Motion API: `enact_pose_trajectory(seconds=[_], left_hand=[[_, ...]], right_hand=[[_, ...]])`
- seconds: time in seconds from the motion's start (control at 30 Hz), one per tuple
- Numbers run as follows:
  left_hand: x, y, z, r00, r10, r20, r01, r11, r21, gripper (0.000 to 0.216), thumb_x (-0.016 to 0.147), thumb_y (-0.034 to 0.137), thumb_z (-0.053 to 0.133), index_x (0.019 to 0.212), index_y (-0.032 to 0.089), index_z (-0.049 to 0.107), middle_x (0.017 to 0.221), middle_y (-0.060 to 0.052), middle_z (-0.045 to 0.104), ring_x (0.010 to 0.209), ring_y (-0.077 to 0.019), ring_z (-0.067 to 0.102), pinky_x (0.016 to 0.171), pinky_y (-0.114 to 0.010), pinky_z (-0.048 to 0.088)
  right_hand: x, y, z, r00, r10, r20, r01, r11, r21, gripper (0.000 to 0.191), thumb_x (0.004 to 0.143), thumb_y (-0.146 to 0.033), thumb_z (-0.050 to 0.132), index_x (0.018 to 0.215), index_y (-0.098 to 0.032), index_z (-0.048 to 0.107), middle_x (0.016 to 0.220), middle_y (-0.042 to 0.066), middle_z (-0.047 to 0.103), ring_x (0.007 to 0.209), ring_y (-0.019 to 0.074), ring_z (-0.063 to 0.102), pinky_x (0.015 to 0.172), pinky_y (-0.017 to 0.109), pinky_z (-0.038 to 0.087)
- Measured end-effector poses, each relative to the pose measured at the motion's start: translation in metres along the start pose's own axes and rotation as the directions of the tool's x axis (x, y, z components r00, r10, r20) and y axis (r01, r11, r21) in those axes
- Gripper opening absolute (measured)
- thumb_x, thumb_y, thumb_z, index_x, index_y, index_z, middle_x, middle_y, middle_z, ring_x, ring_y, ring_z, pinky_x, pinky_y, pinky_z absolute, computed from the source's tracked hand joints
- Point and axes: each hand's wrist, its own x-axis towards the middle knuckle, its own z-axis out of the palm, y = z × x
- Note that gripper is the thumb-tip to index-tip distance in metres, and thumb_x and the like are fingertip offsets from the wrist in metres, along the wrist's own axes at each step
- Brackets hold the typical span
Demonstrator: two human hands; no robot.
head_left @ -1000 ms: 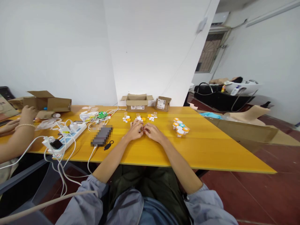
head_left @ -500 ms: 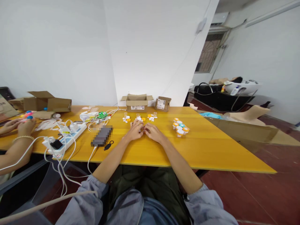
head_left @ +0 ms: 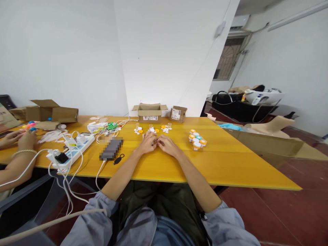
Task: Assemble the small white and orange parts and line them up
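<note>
My left hand (head_left: pixel 147 142) and my right hand (head_left: pixel 166 143) meet over the middle of the yellow table (head_left: pixel 164 167), fingers curled in. What they hold, if anything, is hidden by the fingers. Just beyond them lie white and orange round parts (head_left: pixel 151 130) in small heaps. A clear little cup (head_left: pixel 137 126) stands behind the left heap, and another clear cup (head_left: pixel 169 125) behind the right heap. To the right of my right hand is a cluster of small clear jars (head_left: pixel 196 147) with orange, white and teal lids.
Two cardboard boxes, an open one (head_left: pixel 149 112) and a smaller one (head_left: pixel 177 113), stand against the wall. On the left are a power strip (head_left: pixel 77 153) with white cables, a blurred-out dark device (head_left: pixel 111 149) and a black key fob (head_left: pixel 119 159). Another person's hands (head_left: pixel 27 139) handle coloured balls.
My fingers have shifted slightly, and both hands stay together in the same spot. The jars and heaps of parts have not moved.
</note>
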Motion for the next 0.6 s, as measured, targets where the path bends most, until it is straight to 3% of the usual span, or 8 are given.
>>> enact_pose_trajectory(seconds=[0.6], left_hand=[[-0.0002,0.001,-0.0006,0.999,-0.022,0.027,0.023,0.999,-0.029,0.012,0.078,0.016,0.059,0.087,0.023,0.065,0.126,-0.008,0.062,0.129,-0.0315,0.043,0.105,-0.049,0.037]], right_hand=[[-0.0007,-0.0047,-0.0017,0.999,0.052,0.004,-0.052,0.999,0.006,0.016,0.079,-0.009,0.052,0.083,-0.024,0.057,0.088,0.002,0.062,0.079,0.018,0.056,0.078,0.031,0.048]])
